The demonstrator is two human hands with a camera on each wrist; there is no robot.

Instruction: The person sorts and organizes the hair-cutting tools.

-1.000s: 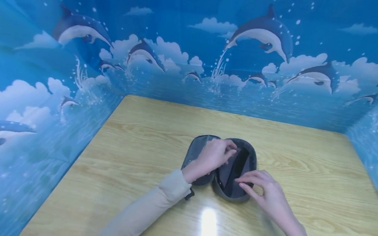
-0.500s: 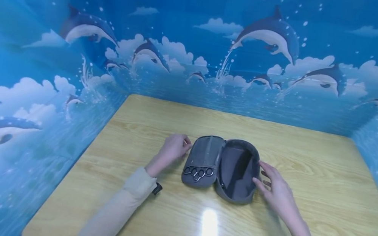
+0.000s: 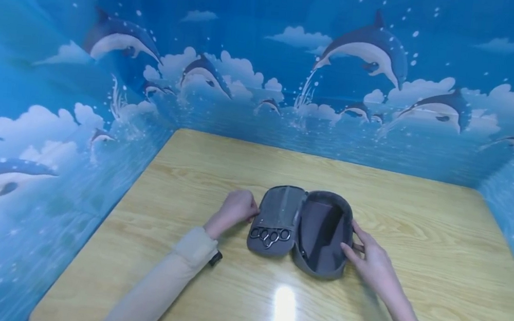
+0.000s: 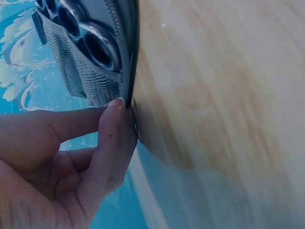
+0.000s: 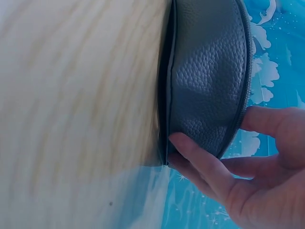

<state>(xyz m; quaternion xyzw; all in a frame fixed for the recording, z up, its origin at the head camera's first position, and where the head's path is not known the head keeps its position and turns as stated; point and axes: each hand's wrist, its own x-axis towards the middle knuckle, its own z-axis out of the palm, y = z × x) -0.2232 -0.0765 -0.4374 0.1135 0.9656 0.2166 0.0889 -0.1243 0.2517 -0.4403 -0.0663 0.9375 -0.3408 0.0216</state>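
Note:
An oblong grey zip case (image 3: 320, 272) lies unzipped and spread flat, its lid (image 3: 256, 244) folded out to the left. Finger loops of scissors (image 3: 273, 236) stick out of the lid's mesh pocket (image 3: 275, 209). In the deeper half is a long black item (image 3: 329, 224), its kind unclear. My left hand (image 3: 237, 209) pinches the lid's outer left edge between thumb and finger, close over the table in the left wrist view. At the opposite side, my right hand (image 3: 374, 259) grips the case wall, thumb at the zipped rim and fingertips low on the pebbled outside (image 5: 205, 71).
The wood-grain table (image 3: 210, 166) carries the case near its middle. Blue dolphin-printed sheets (image 3: 246, 77) stand along its back and sides. A bright light reflection (image 3: 285, 313) shows on the near tabletop.
My left hand has moved from over the case to the lid's left edge and now pinches it. My right hand has shifted from inside the case to its right wall and grips it.

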